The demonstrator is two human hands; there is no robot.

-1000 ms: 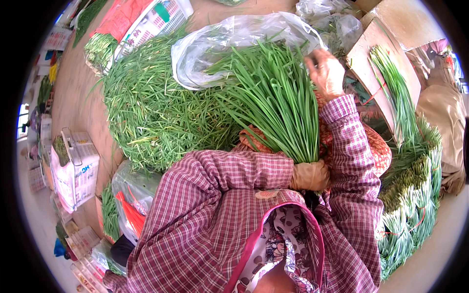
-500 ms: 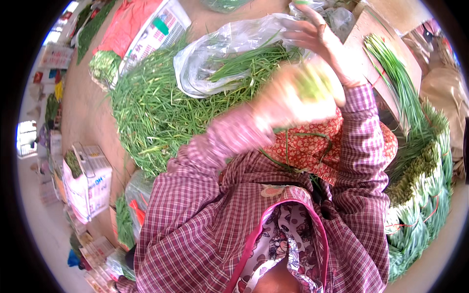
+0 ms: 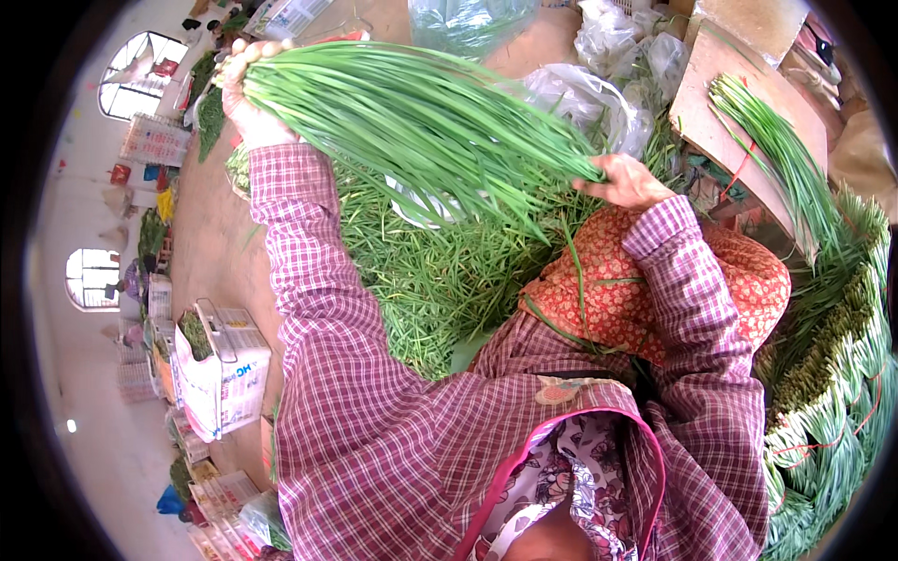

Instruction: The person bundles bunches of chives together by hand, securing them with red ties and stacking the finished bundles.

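Observation:
A long bunch of green chives (image 3: 412, 112) stretches across the front of me, pale stem ends at the far left and leaf tips to the right. My left hand (image 3: 251, 103) is closed around the stem end, its fingers partly behind the stalks. At the other end my right hand (image 3: 631, 180) pinches the leaf tips between thumb and fingers. Beneath the bunch spreads a heap of loose chive leaves (image 3: 430, 299). A red flowered cloth (image 3: 599, 271) covers my lap, with a few stray leaves on it.
To the right, a wooden board (image 3: 697, 103) carries another chive bunch (image 3: 762, 136). Beside it stands a large stack of tied chives (image 3: 832, 374) with red bands. Clear plastic bags (image 3: 608, 37) lie beyond the heap. A white carton-like container (image 3: 234, 365) sits on the left floor.
My left hand has swung from near my right hand out to the far left, where the full bunch now shows. My right hand, formerly raised with fingers spread, has come down and closed on the tips.

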